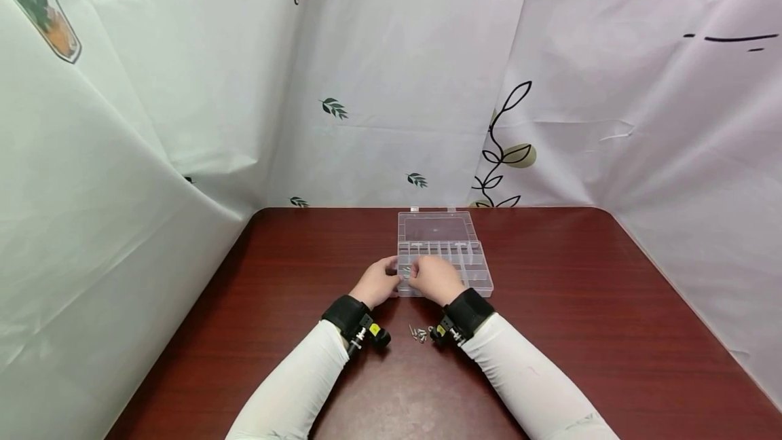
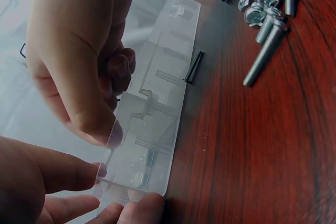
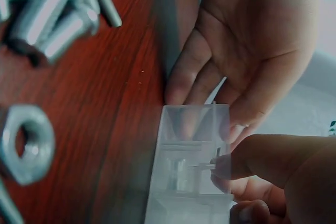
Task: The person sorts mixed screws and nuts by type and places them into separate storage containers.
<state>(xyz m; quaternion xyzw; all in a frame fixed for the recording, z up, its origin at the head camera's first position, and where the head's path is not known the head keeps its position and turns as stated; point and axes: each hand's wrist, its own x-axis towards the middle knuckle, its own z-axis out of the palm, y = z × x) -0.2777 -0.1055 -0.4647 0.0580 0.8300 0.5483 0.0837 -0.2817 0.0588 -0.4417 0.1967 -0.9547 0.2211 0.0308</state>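
The dark red surface (image 1: 324, 243) carries a clear plastic box (image 1: 481, 277), placed straight ahead of the person, seemingly so both hands reach it easily. Its lid (image 1: 435, 228) lies back towards the far edge, leaving the compartments exposed; the base appears longest from left to right.

The right hand (image 1: 436, 278) bends over the left end with its fingertips at a compartment; whether its grip holds anything I cannot tell. The left hand (image 1: 377, 282) has its grip closed on the near left corner, thumb at the rim and fingers along the end wall, probably to steady the light box.

The pile of screws (image 1: 420, 335) sits nearer the person, between the wrists. A long bolt (image 2: 265, 53) points outward from it, a thin dark screw (image 2: 194, 67) lies apart, and a nut (image 3: 30, 144) rests nearby.
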